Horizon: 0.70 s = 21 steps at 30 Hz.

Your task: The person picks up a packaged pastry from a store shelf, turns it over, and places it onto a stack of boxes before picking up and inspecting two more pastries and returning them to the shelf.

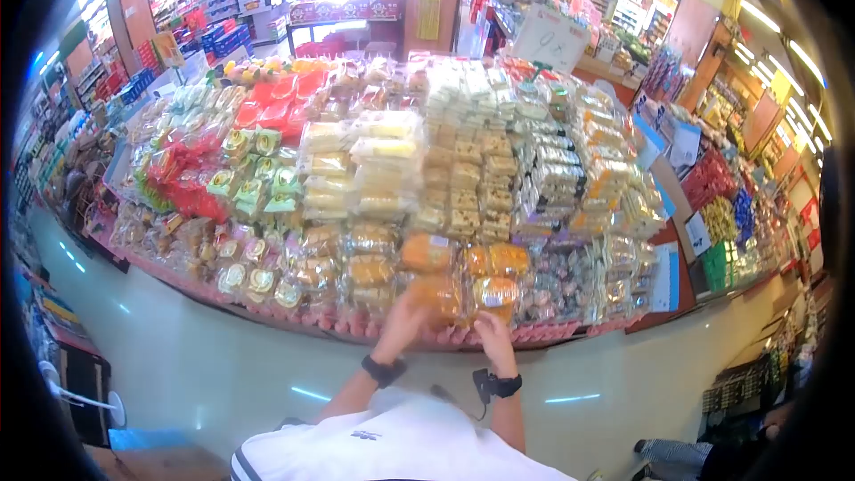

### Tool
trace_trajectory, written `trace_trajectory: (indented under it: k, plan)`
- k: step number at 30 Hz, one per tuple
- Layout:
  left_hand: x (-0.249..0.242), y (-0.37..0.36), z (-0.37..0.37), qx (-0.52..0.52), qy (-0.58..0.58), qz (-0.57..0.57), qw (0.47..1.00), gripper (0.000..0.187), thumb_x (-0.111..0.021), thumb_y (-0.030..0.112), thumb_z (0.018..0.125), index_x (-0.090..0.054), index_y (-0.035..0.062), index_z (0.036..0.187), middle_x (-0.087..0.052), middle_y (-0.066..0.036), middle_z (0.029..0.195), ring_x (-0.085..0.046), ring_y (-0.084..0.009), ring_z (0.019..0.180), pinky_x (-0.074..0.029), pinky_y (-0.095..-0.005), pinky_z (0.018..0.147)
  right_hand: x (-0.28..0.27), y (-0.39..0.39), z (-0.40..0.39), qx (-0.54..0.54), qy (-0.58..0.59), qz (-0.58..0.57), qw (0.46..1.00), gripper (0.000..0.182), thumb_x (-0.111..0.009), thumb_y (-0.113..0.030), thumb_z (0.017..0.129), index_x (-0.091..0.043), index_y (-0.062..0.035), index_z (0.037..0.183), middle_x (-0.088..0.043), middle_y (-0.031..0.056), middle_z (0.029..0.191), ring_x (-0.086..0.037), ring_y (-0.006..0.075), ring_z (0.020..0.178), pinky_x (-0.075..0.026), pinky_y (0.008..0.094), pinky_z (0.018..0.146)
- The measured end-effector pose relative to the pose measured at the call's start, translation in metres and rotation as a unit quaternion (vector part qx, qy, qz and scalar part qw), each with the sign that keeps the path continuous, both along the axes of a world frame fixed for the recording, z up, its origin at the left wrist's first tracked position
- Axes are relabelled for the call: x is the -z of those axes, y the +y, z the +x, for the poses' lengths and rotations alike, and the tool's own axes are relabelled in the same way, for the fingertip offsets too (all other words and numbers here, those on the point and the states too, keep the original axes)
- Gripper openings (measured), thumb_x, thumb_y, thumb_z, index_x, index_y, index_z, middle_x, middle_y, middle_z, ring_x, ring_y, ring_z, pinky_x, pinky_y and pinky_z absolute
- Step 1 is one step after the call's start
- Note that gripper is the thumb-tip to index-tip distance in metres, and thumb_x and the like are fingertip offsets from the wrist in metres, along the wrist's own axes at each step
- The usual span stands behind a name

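Observation:
My left hand is smeared by motion at the front edge of the display. It touches the left side of a clear-wrapped orange-brown bread pack, also blurred; its fingers cannot be made out. My right hand is closed, with thumb and fingertips at the lower edge of another wrapped bread pack with a white label. Behind them lie more wrapped bread packs, one on the left and one on the right. Both wrists wear dark bands.
Several rows of packaged cakes fill the display, including pale rolls, flower-topped cakes and a red-wrapped group. A handwritten price sign stands at the back. Pink trim edges the front. Another person's legs show at lower right.

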<state>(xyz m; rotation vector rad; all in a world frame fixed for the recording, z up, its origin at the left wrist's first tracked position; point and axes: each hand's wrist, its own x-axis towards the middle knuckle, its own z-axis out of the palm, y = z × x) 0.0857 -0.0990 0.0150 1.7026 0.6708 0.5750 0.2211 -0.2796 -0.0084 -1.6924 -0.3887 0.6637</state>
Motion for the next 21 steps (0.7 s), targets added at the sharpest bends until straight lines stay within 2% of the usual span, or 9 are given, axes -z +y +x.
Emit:
trace_trajectory:
  k: [2,4,7,8,11,12,15,18,21]
  plan:
    - [0.014,0.017,0.004,0.014,0.005,-0.010,1.000,0.047,-0.061,0.011,0.087,-0.048,-0.0042,0.129,-0.055,-0.019,0.126,-0.052,-0.0273,0.118,-0.040,-0.0354,0.101,-0.009,0.023,0.003,-0.015,-0.005,-0.047,0.999,0.042,-0.060,-0.013,0.094,-0.048,0.0036,0.130,-0.063,0.0096,0.106,-0.060,0.0135,0.091,-0.050,0.0266,0.077]
    - [0.035,0.032,0.013,0.025,0.020,0.028,0.999,0.047,-0.061,0.012,0.086,-0.048,-0.0030,0.129,-0.053,-0.021,0.129,-0.050,-0.0304,0.120,-0.038,-0.0362,0.103,0.015,0.044,0.009,-0.012,-0.011,0.027,1.000,0.042,-0.060,-0.014,0.093,-0.049,0.0024,0.130,-0.063,0.0076,0.105,-0.059,0.0115,0.086,-0.049,0.0252,0.071]
    - [0.022,0.043,0.017,0.080,0.009,-0.056,0.995,0.047,-0.061,0.012,0.086,-0.048,-0.0019,0.129,-0.051,-0.022,0.130,-0.050,-0.0332,0.121,-0.038,-0.0370,0.104,0.034,0.057,0.003,-0.020,0.003,0.026,0.999,0.041,-0.060,-0.015,0.094,-0.049,0.0021,0.129,-0.062,0.0055,0.101,-0.059,0.0116,0.083,-0.049,0.0258,0.069]
    - [0.042,0.046,0.020,0.075,0.000,-0.021,0.997,0.047,-0.062,0.011,0.085,-0.048,-0.0011,0.129,-0.047,-0.025,0.134,-0.045,-0.0366,0.126,-0.035,-0.0388,0.106,0.007,0.064,-0.007,-0.021,0.043,-0.021,0.999,0.042,-0.061,-0.017,0.093,-0.049,0.0008,0.129,-0.061,0.0038,0.097,-0.058,0.0099,0.077,-0.047,0.0244,0.064]
    - [0.059,0.045,0.025,0.033,0.012,0.030,0.999,0.047,-0.062,0.009,0.084,-0.047,-0.0005,0.128,-0.042,-0.025,0.139,-0.040,-0.0390,0.130,-0.033,-0.0405,0.108,0.016,0.075,-0.012,-0.025,0.058,-0.033,0.997,0.045,-0.063,-0.019,0.092,-0.049,-0.0002,0.131,-0.060,0.0022,0.094,-0.055,0.0082,0.070,-0.044,0.0229,0.058]
    - [0.063,0.048,0.026,0.050,-0.008,0.008,0.999,0.047,-0.063,0.008,0.084,-0.047,-0.0002,0.127,-0.036,-0.026,0.143,-0.036,-0.0401,0.133,-0.032,-0.0414,0.109,0.016,0.077,-0.011,-0.014,0.063,-0.057,0.996,0.048,-0.064,-0.019,0.091,-0.048,-0.0002,0.132,-0.061,0.0051,0.098,-0.058,0.0118,0.079,-0.048,0.0261,0.067]
    - [0.069,0.043,0.029,0.029,0.029,0.038,0.998,0.047,-0.064,0.007,0.083,-0.047,-0.0005,0.126,-0.034,-0.026,0.144,-0.039,-0.0397,0.130,-0.033,-0.0414,0.108,0.033,0.082,-0.010,0.001,-0.065,-0.062,0.996,0.048,-0.064,-0.018,0.091,-0.048,0.0002,0.132,-0.061,0.0085,0.107,-0.058,0.0159,0.091,-0.049,0.0305,0.080]
    - [0.055,0.044,0.028,0.083,0.008,0.009,0.997,0.045,-0.062,0.006,0.085,-0.047,-0.0003,0.127,-0.034,-0.025,0.144,-0.046,-0.0366,0.123,-0.038,-0.0408,0.105,0.013,0.080,-0.012,0.005,-0.023,-0.094,0.995,0.048,-0.065,-0.017,0.090,-0.049,0.0004,0.132,-0.060,0.0113,0.117,-0.057,0.0194,0.103,-0.046,0.0333,0.090]
    - [0.047,0.044,0.026,0.107,-0.009,-0.033,0.994,0.041,-0.060,0.006,0.087,-0.048,0.0004,0.126,-0.036,-0.024,0.142,-0.050,-0.0327,0.118,-0.041,-0.0390,0.101,-0.005,0.070,-0.014,0.000,-0.022,-0.087,0.996,0.046,-0.065,-0.016,0.090,-0.050,0.0004,0.130,-0.060,0.0116,0.117,-0.057,0.0188,0.108,-0.047,0.0321,0.089]
